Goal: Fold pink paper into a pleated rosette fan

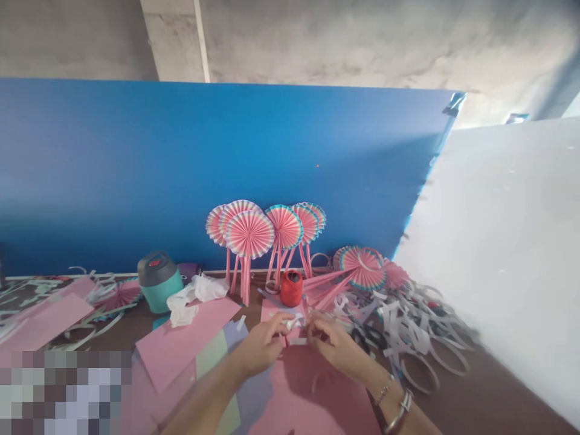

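- Facing blue board (pixel 281 139) below concrete, working over brown table (pixel 457 399).
- Leaning above pink sheet (pixel 317 399), possibly creasing it by pressing down with a wrist.
- Seeing heap of white strips (pixel 405 323) tangling at right; risking dragging some along by catching bracelet (pixel 399 412) in a loop.
- Seeing paper fans (pixel 249 234) standing upright near the board on thin handles; risking toppling them with a bump.
- Seeing teal flask (pixel 161 294) wearing its lid, hiding any contents.
- Holding left hand (pixel 263 344) and right hand (pixel 338 344) close together, bending fingers; being unable to tell pinching from merely touching.
- Seeing red tub (pixel 291 290) sitting just beyond, contents too unclear to name; possibly tipping from a knuckle knock.
- Seeing white strip (pixel 298 342) lying between both hands; perhaps going crooked through uneven gripping.
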### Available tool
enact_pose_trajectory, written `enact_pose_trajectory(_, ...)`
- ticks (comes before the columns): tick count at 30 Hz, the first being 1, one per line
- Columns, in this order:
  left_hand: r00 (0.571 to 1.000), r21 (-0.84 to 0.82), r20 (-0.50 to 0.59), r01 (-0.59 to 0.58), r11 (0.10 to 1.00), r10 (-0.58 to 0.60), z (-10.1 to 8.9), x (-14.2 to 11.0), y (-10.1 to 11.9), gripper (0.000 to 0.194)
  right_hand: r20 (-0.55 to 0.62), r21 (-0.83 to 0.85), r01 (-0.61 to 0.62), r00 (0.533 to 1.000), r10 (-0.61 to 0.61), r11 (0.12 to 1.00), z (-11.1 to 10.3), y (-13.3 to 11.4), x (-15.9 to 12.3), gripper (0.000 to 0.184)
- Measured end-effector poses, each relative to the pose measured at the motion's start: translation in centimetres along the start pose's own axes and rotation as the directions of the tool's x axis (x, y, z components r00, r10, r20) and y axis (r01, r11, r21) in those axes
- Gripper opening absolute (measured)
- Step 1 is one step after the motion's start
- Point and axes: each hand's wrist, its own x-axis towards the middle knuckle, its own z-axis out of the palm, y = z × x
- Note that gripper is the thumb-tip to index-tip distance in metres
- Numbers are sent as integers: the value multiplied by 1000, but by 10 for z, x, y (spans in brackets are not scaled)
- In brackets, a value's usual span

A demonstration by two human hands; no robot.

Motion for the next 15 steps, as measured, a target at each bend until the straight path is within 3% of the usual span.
enact_pose_trajectory(8,999,55,34,-21,998,20,-1,-2,4,69,11,-19,36,999,-36,999,3,1,-1,11)
enact_pose_trajectory(15,998,147,55,-35,988,27,0,-1,5,63,20,-15,-19,1000,20,1000,3,0,-1,8)
